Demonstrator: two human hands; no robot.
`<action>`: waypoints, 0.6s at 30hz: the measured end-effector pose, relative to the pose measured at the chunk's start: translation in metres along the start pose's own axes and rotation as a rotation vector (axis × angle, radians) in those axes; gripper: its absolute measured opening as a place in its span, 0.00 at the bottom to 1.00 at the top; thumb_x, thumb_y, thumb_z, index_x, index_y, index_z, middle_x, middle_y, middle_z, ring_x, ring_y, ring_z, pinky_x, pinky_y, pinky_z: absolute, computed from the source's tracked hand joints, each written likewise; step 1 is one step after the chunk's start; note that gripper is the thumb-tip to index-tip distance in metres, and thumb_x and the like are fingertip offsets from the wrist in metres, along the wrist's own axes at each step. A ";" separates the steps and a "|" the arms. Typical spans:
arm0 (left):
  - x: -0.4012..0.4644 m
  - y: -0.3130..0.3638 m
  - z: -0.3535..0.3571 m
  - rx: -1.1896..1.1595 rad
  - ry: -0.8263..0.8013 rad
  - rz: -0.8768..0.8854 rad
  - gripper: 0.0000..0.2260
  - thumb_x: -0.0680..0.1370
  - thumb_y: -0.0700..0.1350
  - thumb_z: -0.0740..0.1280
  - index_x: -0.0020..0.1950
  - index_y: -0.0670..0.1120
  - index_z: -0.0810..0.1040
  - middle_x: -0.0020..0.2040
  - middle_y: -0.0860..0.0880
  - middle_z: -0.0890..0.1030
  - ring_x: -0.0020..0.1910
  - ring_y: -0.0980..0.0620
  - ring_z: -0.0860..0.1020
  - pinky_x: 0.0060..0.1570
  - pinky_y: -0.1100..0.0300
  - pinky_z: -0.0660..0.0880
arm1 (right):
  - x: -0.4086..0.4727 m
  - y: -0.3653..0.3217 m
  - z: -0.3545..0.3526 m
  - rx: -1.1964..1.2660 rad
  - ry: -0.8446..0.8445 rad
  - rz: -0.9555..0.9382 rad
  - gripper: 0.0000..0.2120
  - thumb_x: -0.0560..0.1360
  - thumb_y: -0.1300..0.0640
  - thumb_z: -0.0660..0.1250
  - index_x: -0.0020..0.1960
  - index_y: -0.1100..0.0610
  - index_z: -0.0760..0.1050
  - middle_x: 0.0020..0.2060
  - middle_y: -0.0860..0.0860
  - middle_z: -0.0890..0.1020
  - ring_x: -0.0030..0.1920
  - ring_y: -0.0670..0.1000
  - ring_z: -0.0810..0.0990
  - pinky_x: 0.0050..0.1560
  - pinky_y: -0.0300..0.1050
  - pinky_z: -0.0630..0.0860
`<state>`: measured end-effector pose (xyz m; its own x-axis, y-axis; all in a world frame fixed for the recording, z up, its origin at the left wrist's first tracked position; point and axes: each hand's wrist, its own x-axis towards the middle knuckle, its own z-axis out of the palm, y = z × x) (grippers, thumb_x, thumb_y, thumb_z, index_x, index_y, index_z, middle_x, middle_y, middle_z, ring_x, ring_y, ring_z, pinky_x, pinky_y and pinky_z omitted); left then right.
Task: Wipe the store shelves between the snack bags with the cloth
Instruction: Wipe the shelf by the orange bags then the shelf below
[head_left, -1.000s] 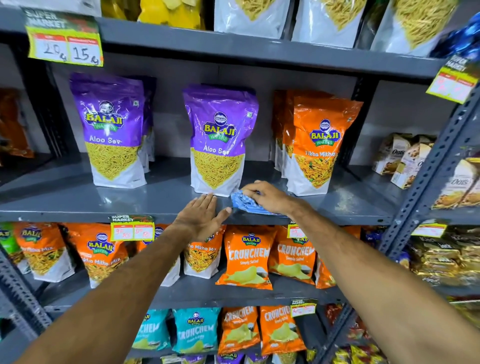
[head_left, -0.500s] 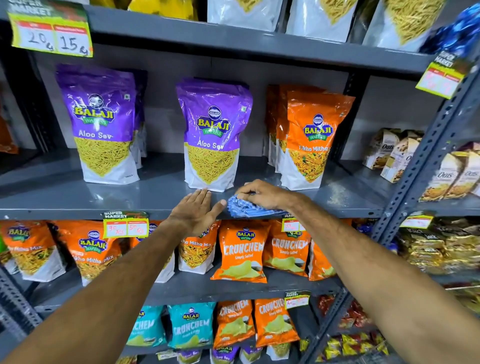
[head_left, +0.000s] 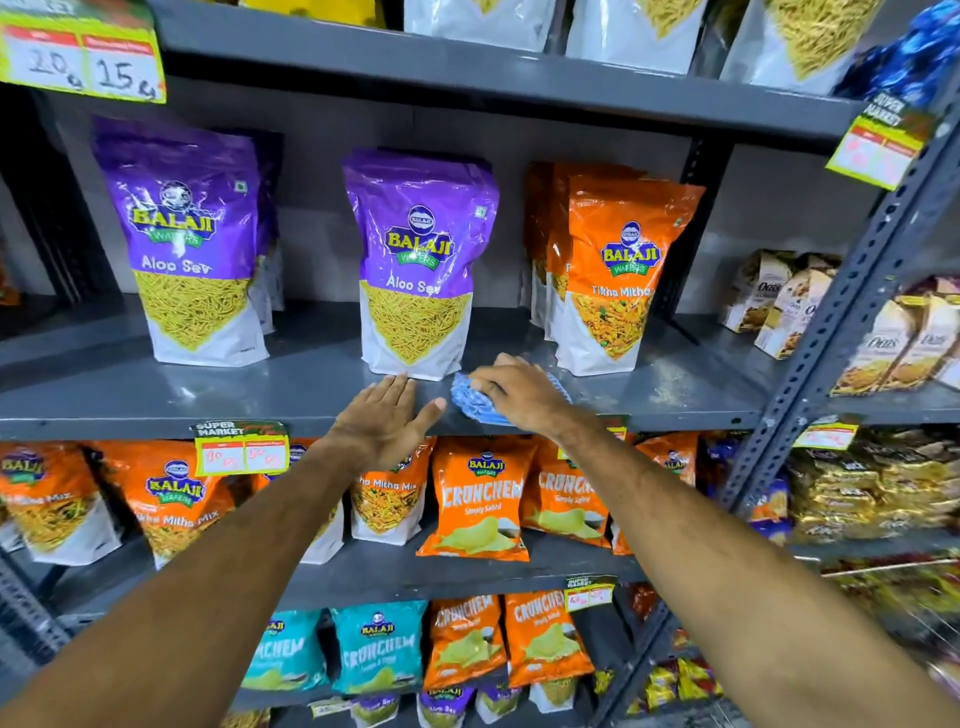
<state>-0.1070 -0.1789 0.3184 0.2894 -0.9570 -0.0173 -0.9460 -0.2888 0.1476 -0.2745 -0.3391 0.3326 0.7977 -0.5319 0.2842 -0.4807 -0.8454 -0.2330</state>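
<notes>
My right hand (head_left: 511, 387) presses a crumpled blue cloth (head_left: 470, 400) onto the grey metal shelf (head_left: 291, 387), in the gap between the middle purple Aloo Sev bag (head_left: 418, 260) and the orange Tikha Mitha bags (head_left: 618, 270). My left hand (head_left: 387, 418) lies flat and empty on the shelf's front edge, fingers spread, just below the middle purple bag and beside the cloth. Another purple Aloo Sev bag (head_left: 189, 244) stands further left with bare shelf between the two.
Oats boxes (head_left: 779, 301) stand on the neighbouring shelf to the right, behind a perforated upright post (head_left: 831, 322). Orange and teal Crunchem bags (head_left: 480, 499) fill the lower shelves. Price tags (head_left: 241, 449) hang from the shelf edges. More bags sit on the shelf above.
My right hand has pushed the cloth a little deeper into the gap between the purple and orange bags. My left hand stays flat on the shelf edge. The view has drifted slightly.
</notes>
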 end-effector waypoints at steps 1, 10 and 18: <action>0.000 -0.001 0.001 0.005 -0.007 0.000 0.42 0.78 0.69 0.34 0.83 0.42 0.43 0.84 0.45 0.44 0.83 0.50 0.44 0.81 0.52 0.43 | -0.005 -0.004 0.000 0.046 -0.022 -0.022 0.10 0.83 0.50 0.60 0.55 0.48 0.80 0.41 0.50 0.72 0.45 0.54 0.75 0.50 0.54 0.71; -0.002 0.003 0.002 -0.016 0.013 0.026 0.60 0.61 0.78 0.22 0.83 0.42 0.42 0.84 0.45 0.44 0.83 0.49 0.43 0.81 0.52 0.43 | -0.014 0.020 -0.036 0.233 0.103 0.107 0.12 0.83 0.55 0.58 0.45 0.56 0.76 0.38 0.51 0.73 0.44 0.52 0.74 0.48 0.51 0.71; 0.000 0.008 0.003 -0.046 0.042 0.022 0.45 0.76 0.72 0.34 0.83 0.42 0.45 0.84 0.47 0.44 0.83 0.52 0.43 0.81 0.53 0.42 | 0.078 0.041 -0.044 0.151 0.261 0.299 0.13 0.81 0.54 0.60 0.39 0.54 0.74 0.43 0.57 0.81 0.47 0.54 0.78 0.50 0.52 0.73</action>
<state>-0.1153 -0.1810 0.3164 0.2750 -0.9610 0.0277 -0.9448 -0.2648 0.1930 -0.2484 -0.4177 0.3857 0.5029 -0.7634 0.4053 -0.6025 -0.6459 -0.4689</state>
